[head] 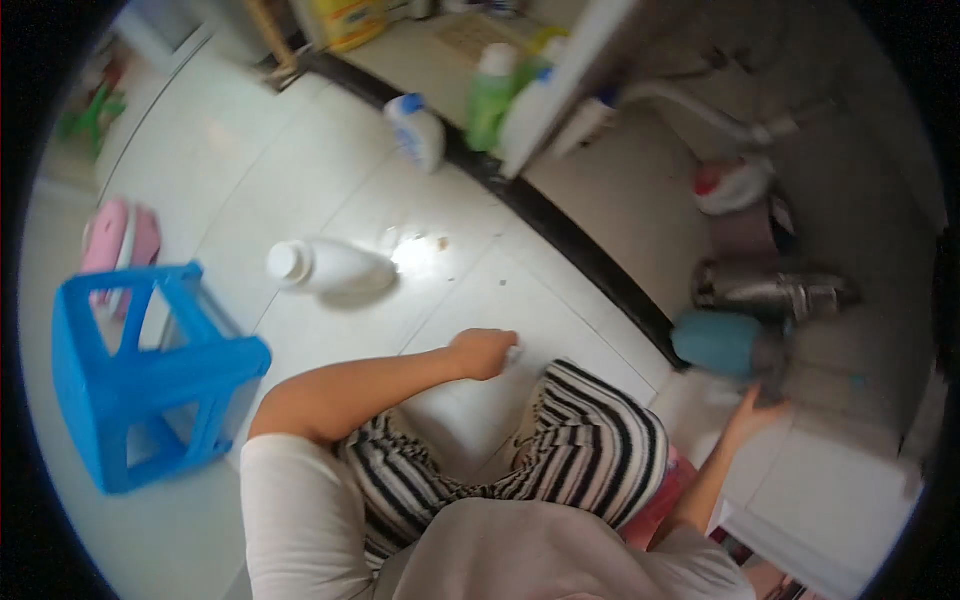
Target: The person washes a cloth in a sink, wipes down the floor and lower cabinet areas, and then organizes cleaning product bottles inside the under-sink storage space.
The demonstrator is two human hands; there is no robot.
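My left hand (pixel 484 354) is closed in a fist low over the white floor tiles, between my knees. A small whitish thing (pixel 513 354), perhaps a cloth or tissue, pokes out of it. On the right, my right hand (pixel 754 416) reaches toward the cabinet's end, fingers at the grey end of a teal container (pixel 716 343). Blur hides whether it grips that container. A white capped bottle (pixel 337 266) is on the floor ahead of my left arm. Farther off, a white bottle with a blue cap (pixel 417 133) is beside the cabinet's dark sill (pixel 577 244).
A blue plastic stool (pixel 161 375) lies tipped on its side at left, with a pink object (pixel 120 236) behind it. Inside the low cabinet are a green bottle (pixel 491 97), a yellow container (pixel 349 22), a metallic vessel (pixel 772 291) and pipes (pixel 705 109). Small crumbs (pixel 442 244) dot the floor.
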